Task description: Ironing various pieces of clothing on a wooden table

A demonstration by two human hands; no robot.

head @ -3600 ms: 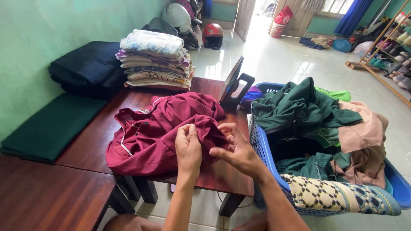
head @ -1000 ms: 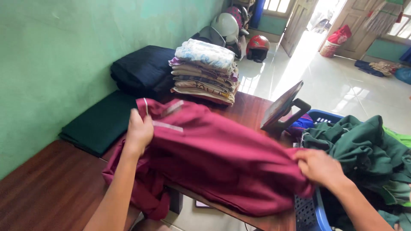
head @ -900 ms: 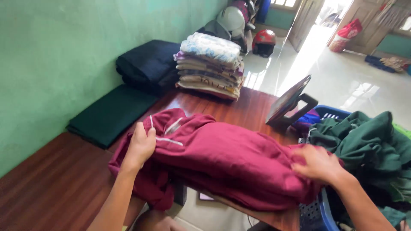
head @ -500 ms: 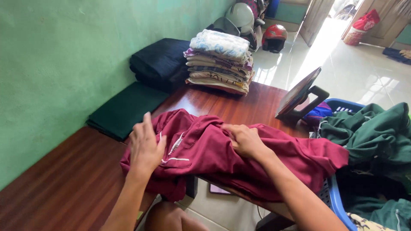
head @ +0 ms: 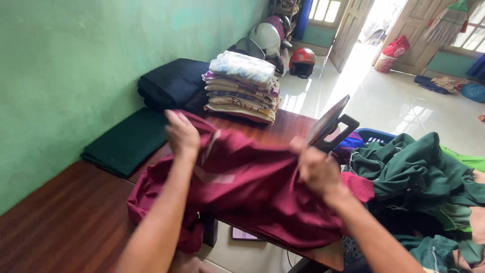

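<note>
Head view: my left hand (head: 182, 135) is clenched on the upper edge of the maroon garment (head: 252, 192), lifting it at about ten o'clock. My right hand (head: 317, 169) grips the same cloth toward three o'clock, fingers closed in the fabric. The garment hangs between them, draped over the wooden table (head: 290, 129). At twelve o'clock sits a stack of folded clothes (head: 242, 86); at three o'clock, green clothes (head: 414, 167) are heaped.

Single head view, close, looking down over table (head: 298, 129).
</note>
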